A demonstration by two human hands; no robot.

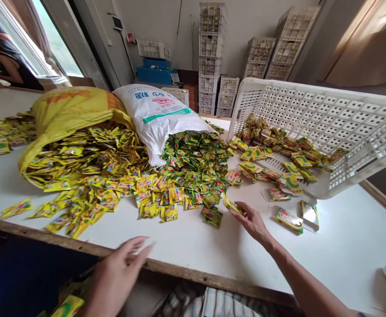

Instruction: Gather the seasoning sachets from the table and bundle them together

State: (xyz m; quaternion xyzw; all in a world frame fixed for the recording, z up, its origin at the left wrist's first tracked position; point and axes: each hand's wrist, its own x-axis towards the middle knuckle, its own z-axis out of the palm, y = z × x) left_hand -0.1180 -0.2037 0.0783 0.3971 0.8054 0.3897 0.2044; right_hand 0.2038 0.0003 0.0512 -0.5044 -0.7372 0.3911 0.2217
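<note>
My right hand [253, 223] pinches a small yellow box [230, 204] above the white tabletop, just right of the loose packets. My left hand [118, 273] is blurred near the table's front edge; its thumb and fingers are apart, and I see nothing between them. Yellow packets [90, 193] spill from a yellow sack [77, 103]. Beside them, green packets [196, 171] pour out of a white woven sack [160, 108]. To the right of my right hand, a few small flat boxes [288, 220] lie on the table.
A white plastic basket [332, 114] lies tipped at the right, with several small boxes [292, 154] in and before its mouth. Stacked crates [209, 61] stand against the back wall. A person [8, 61] is at the far left. The table's wooden edge [186, 273] runs in front.
</note>
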